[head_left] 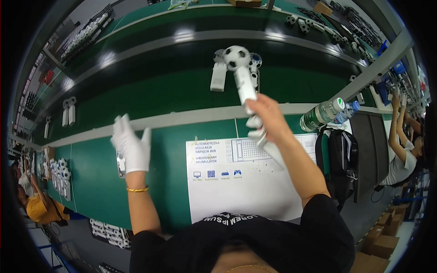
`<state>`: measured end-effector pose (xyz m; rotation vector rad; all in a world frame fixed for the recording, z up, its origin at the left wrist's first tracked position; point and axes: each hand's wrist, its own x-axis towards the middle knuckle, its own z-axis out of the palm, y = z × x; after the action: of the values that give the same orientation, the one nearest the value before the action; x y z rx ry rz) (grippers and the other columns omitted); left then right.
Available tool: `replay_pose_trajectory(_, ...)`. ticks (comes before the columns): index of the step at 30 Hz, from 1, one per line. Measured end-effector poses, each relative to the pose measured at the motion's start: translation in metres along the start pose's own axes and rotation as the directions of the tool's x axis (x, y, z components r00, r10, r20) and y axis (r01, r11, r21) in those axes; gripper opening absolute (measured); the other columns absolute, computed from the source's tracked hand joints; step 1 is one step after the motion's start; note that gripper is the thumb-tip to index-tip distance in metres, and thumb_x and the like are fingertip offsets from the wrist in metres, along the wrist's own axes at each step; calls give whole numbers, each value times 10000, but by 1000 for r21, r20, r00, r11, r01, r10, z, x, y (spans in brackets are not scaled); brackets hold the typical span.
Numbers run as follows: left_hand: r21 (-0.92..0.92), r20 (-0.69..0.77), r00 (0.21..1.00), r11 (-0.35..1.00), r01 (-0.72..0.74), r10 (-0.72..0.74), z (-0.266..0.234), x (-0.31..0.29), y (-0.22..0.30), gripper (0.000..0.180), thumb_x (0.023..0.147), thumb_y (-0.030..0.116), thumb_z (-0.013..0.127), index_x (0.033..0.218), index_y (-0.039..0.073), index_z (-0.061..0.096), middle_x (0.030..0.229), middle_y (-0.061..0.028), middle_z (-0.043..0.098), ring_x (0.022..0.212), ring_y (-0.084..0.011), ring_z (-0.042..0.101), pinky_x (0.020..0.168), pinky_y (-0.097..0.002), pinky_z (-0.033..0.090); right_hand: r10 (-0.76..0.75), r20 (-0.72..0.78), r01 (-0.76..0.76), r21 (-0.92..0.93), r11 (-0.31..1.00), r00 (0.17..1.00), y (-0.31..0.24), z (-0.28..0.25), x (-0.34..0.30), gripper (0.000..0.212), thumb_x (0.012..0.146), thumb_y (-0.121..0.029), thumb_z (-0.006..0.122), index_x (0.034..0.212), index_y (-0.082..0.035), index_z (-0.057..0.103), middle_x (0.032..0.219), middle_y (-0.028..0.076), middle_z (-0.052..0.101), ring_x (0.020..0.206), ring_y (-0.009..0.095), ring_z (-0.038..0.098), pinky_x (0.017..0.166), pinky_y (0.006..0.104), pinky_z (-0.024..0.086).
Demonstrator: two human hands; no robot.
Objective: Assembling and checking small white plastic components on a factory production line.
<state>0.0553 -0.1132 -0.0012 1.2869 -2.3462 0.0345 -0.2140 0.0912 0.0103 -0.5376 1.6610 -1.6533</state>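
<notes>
My right hand, bare, grips the lower end of a white-handled device with a football-patterned round head. It is raised over the far side of the green bench. Below that hand shows a blurred white thing, possibly a glove; whether I hold it I cannot tell. My left hand wears a white glove, its fingers stretched and thumb apart, above the bench. A small white and dark object peeks out beside its palm, mostly hidden. Behind the raised device stand similar football-headed devices, partly covered.
A large printed white sheet lies before me. To the right are a clear bottle and a black backpack. More football-headed devices stand at the left. A grey rail crosses the bench. Other people work at both sides.
</notes>
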Motion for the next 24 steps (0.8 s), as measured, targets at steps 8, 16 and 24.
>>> replay_pose_trajectory(8,-815,548,772,-4,580,322,0,-35,111,564,895,210,641,1345,13,365,1274,-156,509,1079,-244,588,875,-349,518,-145,211,212,-340,916,967,35,73,-84,380,861,-216,660,1147,22,583,966,89,642,912,154,606,799,284,488)
replay_pose_trajectory(16,-529,744,517,-101,843,423,-2,-53,91,377,935,234,568,1208,23,415,1099,-131,601,818,-194,652,707,-352,587,-405,328,513,-668,539,853,35,-3,-94,450,786,-214,743,1163,-18,595,1110,155,624,959,275,631,832,333,502)
replay_pose_trajectory(24,-268,753,338,-206,941,564,-9,-55,88,397,917,216,566,1218,-2,426,1067,-154,597,743,-208,656,635,-396,617,-158,43,53,-997,60,986,44,-59,-118,568,758,-239,759,1257,-84,535,1273,184,523,872,369,650,726,432,541)
